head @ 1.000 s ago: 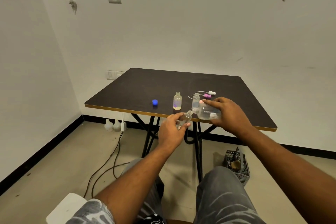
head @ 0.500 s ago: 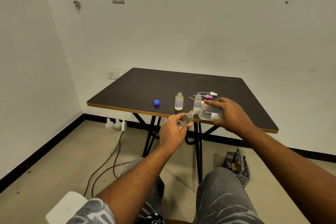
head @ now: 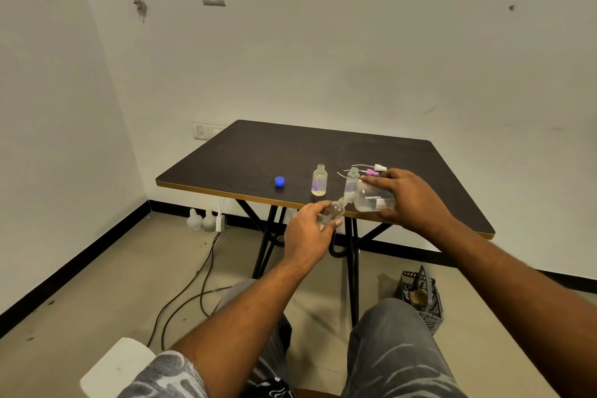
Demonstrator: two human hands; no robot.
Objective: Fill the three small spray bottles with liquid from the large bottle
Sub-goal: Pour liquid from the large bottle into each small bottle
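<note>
My right hand (head: 408,200) grips the large clear bottle (head: 371,199), tipped on its side with its mouth pointing left. My left hand (head: 308,229) holds a small clear spray bottle (head: 334,209) tilted up, its neck meeting the large bottle's mouth just over the table's front edge. A second small bottle (head: 319,180) with a purple print stands upright and uncapped on the dark table (head: 258,158). The third small bottle (head: 352,178) stands behind the large one, partly hidden. Pink and white spray heads (head: 374,169) with tubes lie beyond my right hand.
A blue cap (head: 279,181) lies on the table left of the bottles. Under the table are black legs, cables on the floor (head: 193,287) and a dark plastic basket (head: 420,297) at right. Two white bottles (head: 200,220) sit by the wall.
Both hands hold the same bottles, mouth to neck, in nearly the same place. The view has shifted slightly.
</note>
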